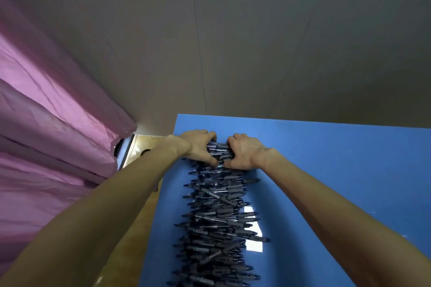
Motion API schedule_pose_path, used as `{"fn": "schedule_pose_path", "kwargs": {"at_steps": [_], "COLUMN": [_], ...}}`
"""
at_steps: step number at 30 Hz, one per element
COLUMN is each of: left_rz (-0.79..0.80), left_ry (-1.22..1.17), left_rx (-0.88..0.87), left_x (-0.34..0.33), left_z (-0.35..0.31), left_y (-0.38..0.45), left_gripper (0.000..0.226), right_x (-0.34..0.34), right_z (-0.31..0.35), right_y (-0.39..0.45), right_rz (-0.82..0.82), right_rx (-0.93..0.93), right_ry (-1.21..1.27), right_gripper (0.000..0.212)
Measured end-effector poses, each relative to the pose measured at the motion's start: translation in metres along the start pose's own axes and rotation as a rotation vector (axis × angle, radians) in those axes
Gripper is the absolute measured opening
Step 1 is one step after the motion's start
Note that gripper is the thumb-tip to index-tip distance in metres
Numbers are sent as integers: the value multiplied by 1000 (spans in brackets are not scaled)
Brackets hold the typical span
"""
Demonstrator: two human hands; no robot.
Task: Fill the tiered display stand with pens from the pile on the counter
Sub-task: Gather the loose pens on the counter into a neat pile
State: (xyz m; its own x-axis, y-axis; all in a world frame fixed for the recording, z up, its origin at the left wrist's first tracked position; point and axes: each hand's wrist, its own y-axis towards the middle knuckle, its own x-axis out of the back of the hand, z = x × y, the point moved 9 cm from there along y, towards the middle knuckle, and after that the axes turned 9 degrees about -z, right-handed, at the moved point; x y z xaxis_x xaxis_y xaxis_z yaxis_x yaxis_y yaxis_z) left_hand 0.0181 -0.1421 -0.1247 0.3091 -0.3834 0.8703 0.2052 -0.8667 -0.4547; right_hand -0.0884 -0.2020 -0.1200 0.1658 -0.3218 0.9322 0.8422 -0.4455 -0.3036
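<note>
A long pile of dark grey pens (217, 223) runs from the near edge up the blue counter (326, 170). At its far end my left hand (198, 147) and my right hand (243, 150) face each other, both closed around a bunch of pens (220, 150) gripped from either side. The pens lie mostly crosswise, tips pointing left and right. No tiered display stand shows in this view.
A pink curtain (51, 137) hangs at the left. Beyond the counter's left edge lies a wooden surface (144, 147). A grey panelled wall (256, 42) rises behind the counter. A white patch (253, 228) shows beside the pile.
</note>
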Motion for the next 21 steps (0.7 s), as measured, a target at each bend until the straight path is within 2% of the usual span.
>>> {"fn": "schedule_pose_path", "kwargs": {"at_steps": [7,12,15,21], "left_rz": [-44,-163,-213,-326], "left_ry": [-37,-13,-7,7], "left_rx": [-48,-119,-169,-242], "left_x": [-8,-5,-8,-28], "left_z": [-10,-18,-25,-35], "left_y": [-12,-30,-44,-76], "left_gripper": [44,30,33,57], "right_x": [-2,2,6,-4], "right_z": [1,7,12,19], "right_y": [-16,-33,-48,-84], "right_rz": [22,-40,-133,-276], "right_rx": [-12,14,66,138], "right_ry": [49,31,-12,-65], "right_gripper": [46,42,39,40]}}
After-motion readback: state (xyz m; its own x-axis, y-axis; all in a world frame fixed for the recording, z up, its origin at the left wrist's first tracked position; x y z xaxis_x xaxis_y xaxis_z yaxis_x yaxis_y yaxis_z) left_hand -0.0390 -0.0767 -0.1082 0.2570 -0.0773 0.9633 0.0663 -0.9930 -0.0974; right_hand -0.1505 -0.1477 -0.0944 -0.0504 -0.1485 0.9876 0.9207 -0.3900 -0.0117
